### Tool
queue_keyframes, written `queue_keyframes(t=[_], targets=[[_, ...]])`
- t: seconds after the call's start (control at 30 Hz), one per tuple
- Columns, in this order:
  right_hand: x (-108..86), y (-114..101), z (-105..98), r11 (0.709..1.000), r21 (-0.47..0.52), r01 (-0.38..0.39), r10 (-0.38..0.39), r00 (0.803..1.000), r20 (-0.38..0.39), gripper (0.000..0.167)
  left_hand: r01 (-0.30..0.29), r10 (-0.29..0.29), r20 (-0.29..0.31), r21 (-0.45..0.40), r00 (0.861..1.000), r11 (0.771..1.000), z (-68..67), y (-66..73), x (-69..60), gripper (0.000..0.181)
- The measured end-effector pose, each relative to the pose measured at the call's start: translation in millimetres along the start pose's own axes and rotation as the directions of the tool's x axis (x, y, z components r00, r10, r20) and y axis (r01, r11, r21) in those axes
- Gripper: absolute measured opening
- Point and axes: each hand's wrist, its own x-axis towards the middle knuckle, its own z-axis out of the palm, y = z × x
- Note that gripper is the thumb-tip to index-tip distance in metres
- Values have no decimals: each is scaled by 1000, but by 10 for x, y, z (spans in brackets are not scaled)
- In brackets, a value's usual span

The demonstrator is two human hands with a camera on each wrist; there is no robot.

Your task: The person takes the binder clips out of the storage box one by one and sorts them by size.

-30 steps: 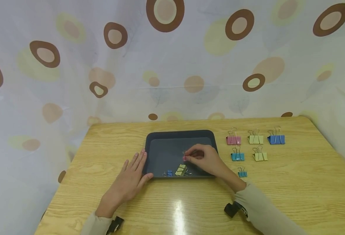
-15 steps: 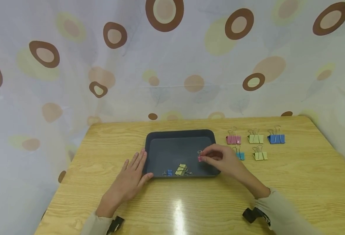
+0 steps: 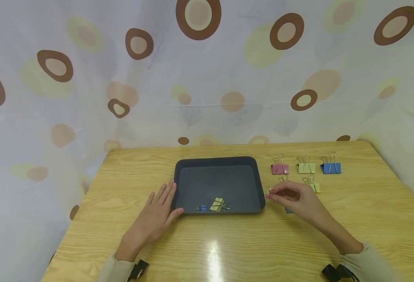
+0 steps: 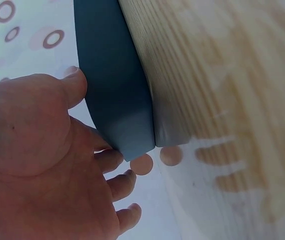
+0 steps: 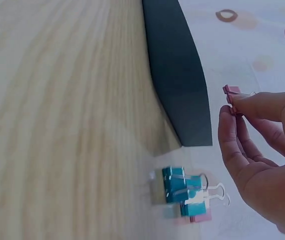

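Hands (image 3: pixel 152 219) (image 3: pixel 303 201) pinch pink clip (image 5: pixel 231 90), touch smooth-walled tray (image 4: pixel 116 80).

The tray (image 3: pixel 214 182) sits on the surface (image 3: pixel 256 246), with two clips (image 3: pixel 217 204) in it near the front. The left hand (image 3: pixel 155 215) is at its left side. To its right are the right hand (image 3: pixel 306 204) and more clips (image 3: pixel 306 168).

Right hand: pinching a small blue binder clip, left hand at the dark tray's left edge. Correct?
Colour's wrong: the small binder clip the right hand pinches is pink, as the right wrist view shows. The left hand is indeed at the dark tray's left edge.
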Motion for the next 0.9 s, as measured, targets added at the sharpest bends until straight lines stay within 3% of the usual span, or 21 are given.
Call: queue_keyframes(t=[0.17,0.43,0.67,0.9], targets=[[-149,37,-134,1000,-17,0,0,1000,-23,12,-1,1,-5,0,1000,1000,10,-1,9,78],[-335,89,-333,993,-98,-72,65,995,-80,12,-1,1,-5,1,1000,1000,11,-7,15,78],[-451,227,-458,988,-143,-64,50,994,-97,13,-4,4,-2,7,1000,1000,3,-6,13,78],[-558,322,-601,964,-220,-150,127,985,-116,12,-5,5,-2,-2,1000,1000,0,1,7,78]])
